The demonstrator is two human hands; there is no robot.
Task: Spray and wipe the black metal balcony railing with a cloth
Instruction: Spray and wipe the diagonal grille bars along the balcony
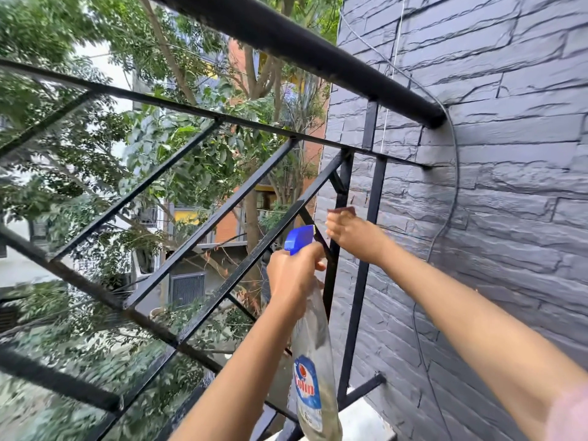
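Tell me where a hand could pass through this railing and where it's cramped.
The wide gaps between the slanted bars, left of the spray bottle, look open. So does the band under the top rail. Crowded by the wall: left hand, right hand and cloth among close-set upright bars.

At the bottom of the frame, right of centre, a small patch of pale, flat ledge (366, 421) shows where the black railing (356, 313) meets the dark grey stone-clad wall (509, 186). The railing's upright post comes down at the ledge's upper left edge, and a short black bar (366, 389) runs from its foot to the wall just above. Whether the post stands on the ledge or beside it cannot be told.
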